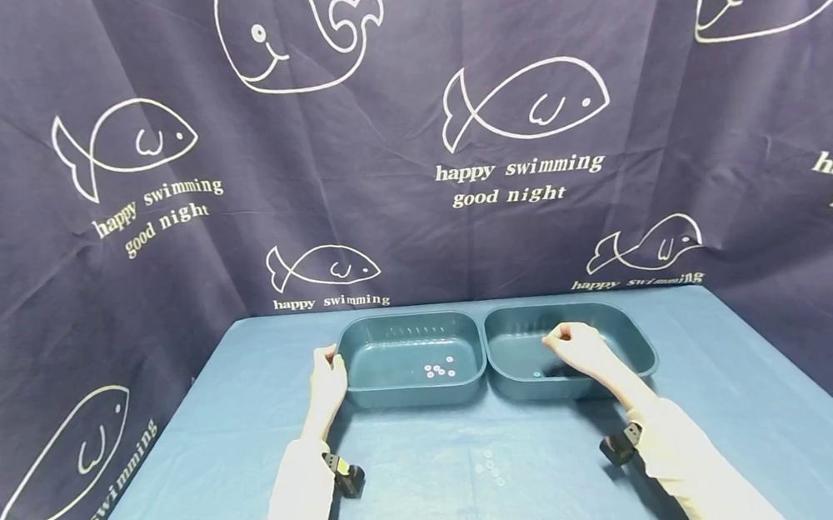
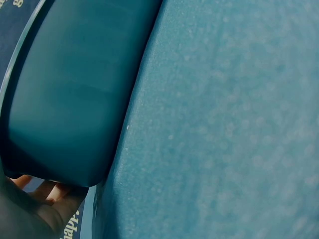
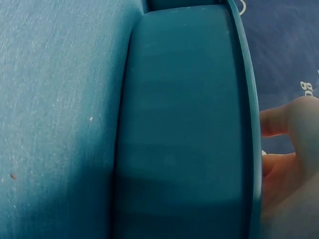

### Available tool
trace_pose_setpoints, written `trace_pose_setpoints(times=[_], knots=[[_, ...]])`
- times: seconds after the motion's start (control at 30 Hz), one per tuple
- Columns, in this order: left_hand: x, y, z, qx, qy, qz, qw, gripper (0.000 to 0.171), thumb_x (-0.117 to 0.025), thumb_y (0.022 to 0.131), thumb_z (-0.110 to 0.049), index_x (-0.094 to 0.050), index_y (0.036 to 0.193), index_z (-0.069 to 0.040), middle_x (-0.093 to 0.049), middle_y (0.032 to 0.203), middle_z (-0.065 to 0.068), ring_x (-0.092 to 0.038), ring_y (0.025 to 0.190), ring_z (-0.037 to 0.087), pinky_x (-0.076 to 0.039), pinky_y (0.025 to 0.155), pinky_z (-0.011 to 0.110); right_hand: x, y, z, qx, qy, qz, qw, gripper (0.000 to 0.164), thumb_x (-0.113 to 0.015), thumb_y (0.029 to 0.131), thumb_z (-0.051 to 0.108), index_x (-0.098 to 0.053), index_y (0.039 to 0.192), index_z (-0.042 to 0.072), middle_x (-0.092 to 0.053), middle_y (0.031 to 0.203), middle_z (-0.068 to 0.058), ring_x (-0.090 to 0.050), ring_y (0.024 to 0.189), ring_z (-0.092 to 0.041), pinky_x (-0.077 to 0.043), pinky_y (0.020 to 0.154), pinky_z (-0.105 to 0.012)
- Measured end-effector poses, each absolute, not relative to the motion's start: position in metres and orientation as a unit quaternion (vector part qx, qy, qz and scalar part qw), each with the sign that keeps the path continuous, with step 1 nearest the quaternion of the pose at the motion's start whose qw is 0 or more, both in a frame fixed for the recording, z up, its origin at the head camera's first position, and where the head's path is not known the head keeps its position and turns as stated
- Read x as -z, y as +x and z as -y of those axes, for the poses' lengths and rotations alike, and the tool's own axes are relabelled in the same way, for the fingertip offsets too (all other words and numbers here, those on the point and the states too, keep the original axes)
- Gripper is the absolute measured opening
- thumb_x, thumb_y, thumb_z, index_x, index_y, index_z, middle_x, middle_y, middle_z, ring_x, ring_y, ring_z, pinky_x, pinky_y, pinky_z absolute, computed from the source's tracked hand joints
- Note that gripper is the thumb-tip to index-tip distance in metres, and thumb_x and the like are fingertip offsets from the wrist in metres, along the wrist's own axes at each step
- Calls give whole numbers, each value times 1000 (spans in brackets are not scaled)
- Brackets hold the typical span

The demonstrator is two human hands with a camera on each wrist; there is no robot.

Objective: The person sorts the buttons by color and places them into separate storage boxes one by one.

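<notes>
My left hand (image 1: 329, 377) grips the left end of a teal plastic bin (image 1: 414, 395), its fingers (image 2: 62, 199) bent against the end wall in the left wrist view. Several small pinkish-white buttons (image 1: 440, 371) lie in this bin. Over a second teal bin (image 1: 549, 385), beside the first, my right hand (image 1: 579, 346) has its thumb and fingers brought together. In the right wrist view a tiny pale button (image 3: 263, 153) shows at its fingertips, mostly hidden by the bin's rim. One small light-blue button (image 1: 536, 375) lies on the floor of the right bin.
Several clear, pale buttons (image 1: 491, 470) lie on the blue tabletop (image 1: 425, 502) in front of the bins. Behind and at the sides hangs a dark curtain (image 1: 405, 144) with whale and fish drawings. A black camera is strapped to each wrist.
</notes>
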State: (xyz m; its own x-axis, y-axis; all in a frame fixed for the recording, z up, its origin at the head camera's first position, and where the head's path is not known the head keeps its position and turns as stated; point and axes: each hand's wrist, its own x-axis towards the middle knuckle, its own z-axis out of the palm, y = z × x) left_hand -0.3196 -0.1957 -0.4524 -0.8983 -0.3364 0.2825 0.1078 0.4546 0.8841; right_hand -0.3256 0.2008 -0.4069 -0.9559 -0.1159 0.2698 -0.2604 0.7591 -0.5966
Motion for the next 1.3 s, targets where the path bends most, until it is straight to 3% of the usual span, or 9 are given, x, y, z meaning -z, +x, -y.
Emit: trace_pose_setpoints(times=[0.43,0.97,1.3], knots=[[452,-320,195,516,71,826,214,26,-37,95,-6,-41,118,5,-54,118,30,-51,115,43,-39,97,53,406,-320,-201,-340,110,925,126,15,-61,84,19,-67,78,6,-68,77,-7,-52,67,-11,-42,62,-29],[450,-320,194,519,79,826,204,27,-37,95,-8,-41,119,4,-54,119,30,-50,116,43,-38,98,52,399,-294,-190,-373,184,903,107,17,-65,78,9,-71,93,4,-72,81,-4,-52,59,-2,-43,54,-20],[446,-316,193,523,73,824,207,27,-37,95,-6,-41,119,6,-53,120,31,-49,117,44,-37,99,52,398,-276,-177,-371,228,887,152,12,-72,77,14,-72,88,9,-65,74,4,-47,59,1,-40,54,-19]])
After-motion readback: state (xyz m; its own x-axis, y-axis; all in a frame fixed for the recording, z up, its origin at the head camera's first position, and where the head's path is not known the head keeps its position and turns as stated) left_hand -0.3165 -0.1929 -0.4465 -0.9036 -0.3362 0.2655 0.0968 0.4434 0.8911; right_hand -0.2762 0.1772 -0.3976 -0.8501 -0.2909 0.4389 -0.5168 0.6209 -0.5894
